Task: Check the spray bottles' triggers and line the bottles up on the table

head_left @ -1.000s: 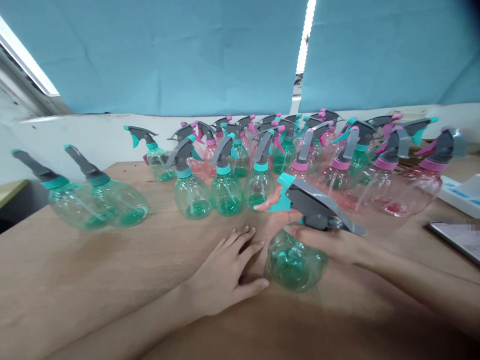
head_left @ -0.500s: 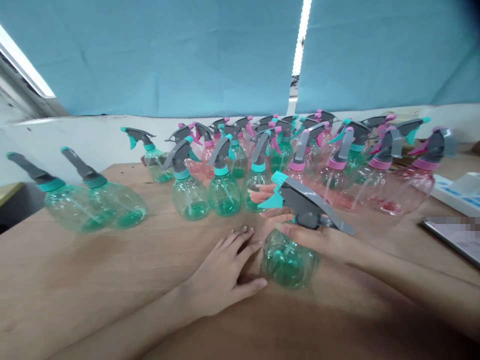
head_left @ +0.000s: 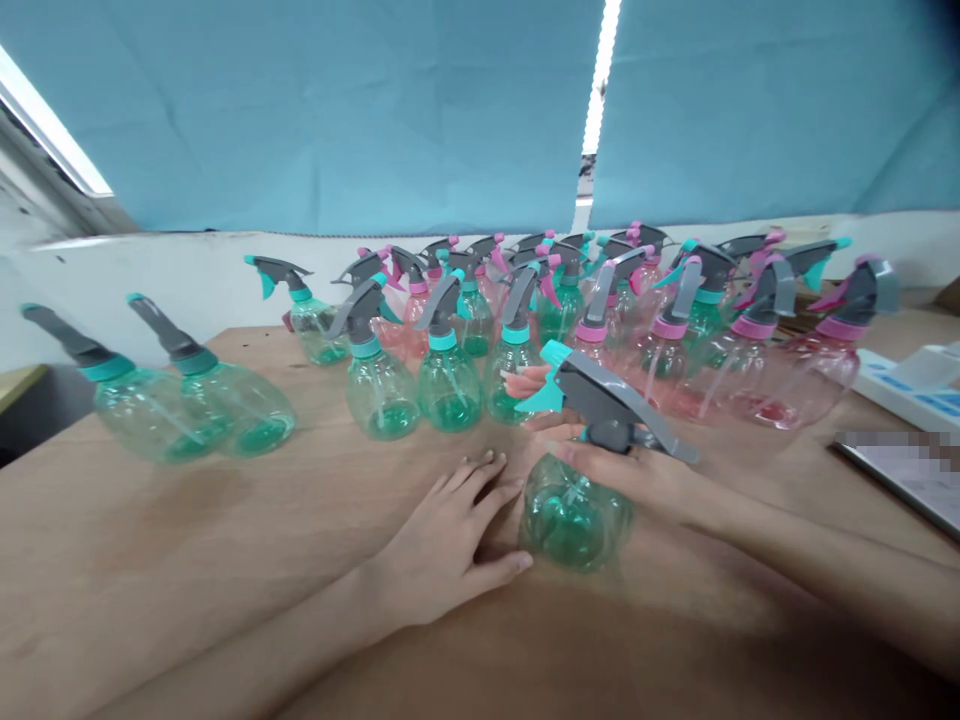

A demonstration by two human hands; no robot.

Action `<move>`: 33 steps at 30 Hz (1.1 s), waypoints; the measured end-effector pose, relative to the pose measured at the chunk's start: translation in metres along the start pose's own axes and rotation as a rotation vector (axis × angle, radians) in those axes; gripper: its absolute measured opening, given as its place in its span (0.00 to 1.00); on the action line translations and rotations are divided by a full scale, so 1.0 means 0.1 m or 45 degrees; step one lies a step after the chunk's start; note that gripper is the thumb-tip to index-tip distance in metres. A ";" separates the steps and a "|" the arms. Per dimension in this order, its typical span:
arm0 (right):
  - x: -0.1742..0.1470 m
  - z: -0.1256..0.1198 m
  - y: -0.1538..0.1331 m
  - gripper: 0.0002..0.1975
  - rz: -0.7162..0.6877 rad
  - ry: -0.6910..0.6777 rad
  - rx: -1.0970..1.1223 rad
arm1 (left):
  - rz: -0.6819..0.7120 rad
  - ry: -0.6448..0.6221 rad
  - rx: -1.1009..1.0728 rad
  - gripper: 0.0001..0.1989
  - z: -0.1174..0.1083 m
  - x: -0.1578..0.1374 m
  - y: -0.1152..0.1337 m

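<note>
A green spray bottle (head_left: 571, 515) with a grey trigger head and teal nozzle is nearest to me, slightly tilted. My right hand (head_left: 611, 470) is wrapped around its neck, some fingers passing behind the spray head. Just left of that bottle, my left hand (head_left: 450, 545) lies palm down on the wooden table (head_left: 247, 590), fingers spread and holding nothing. Beyond my hands stand a row of green spray bottles (head_left: 450, 390) with teal collars and pink spray bottles (head_left: 806, 375) with pink collars.
Two green spray bottles (head_left: 240, 405) stand together at the left. More bottles crowd the back, near a white wall (head_left: 187, 280) under a blue curtain (head_left: 375, 120). A flat dark-edged device (head_left: 900, 485) and a white-and-blue object (head_left: 911, 385) lie at the right.
</note>
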State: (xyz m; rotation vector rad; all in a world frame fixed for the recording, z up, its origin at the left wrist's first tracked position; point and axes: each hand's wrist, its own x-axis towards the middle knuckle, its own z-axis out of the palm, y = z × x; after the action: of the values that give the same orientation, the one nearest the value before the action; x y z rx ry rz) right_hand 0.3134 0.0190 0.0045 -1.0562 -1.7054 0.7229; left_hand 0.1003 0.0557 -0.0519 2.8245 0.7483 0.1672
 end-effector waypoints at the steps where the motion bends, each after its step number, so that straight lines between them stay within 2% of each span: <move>1: -0.01 0.00 0.00 0.07 0.000 0.013 0.000 | 0.000 0.003 0.002 0.32 0.00 0.00 0.00; 6: -0.02 0.01 0.00 0.06 -0.001 -0.003 0.003 | 0.009 0.020 0.010 0.32 0.02 0.00 0.00; 11: -0.01 0.04 -0.03 0.03 0.001 0.105 -0.069 | 0.012 -0.005 0.000 0.32 0.00 0.00 0.01; 16: -0.01 0.05 0.00 0.05 0.035 0.118 -0.036 | 0.010 0.000 -0.008 0.32 0.00 0.00 0.00; 23: -0.01 0.03 -0.01 0.03 0.025 0.033 0.066 | 0.016 0.009 0.000 0.32 0.01 0.00 0.00; 28: 0.02 0.03 -0.06 0.10 0.031 -0.032 0.142 | 0.025 0.036 -0.003 0.31 0.03 -0.01 -0.01; 33: 0.03 0.03 -0.07 0.14 0.039 -0.012 0.146 | 0.021 0.035 -0.016 0.32 0.05 -0.01 -0.02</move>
State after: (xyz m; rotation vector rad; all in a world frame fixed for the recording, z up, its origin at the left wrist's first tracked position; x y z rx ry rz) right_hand 0.3078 0.0186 0.0100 -1.0020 -1.6388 0.8365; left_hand 0.0991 0.0561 -0.0569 2.8224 0.7270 0.2134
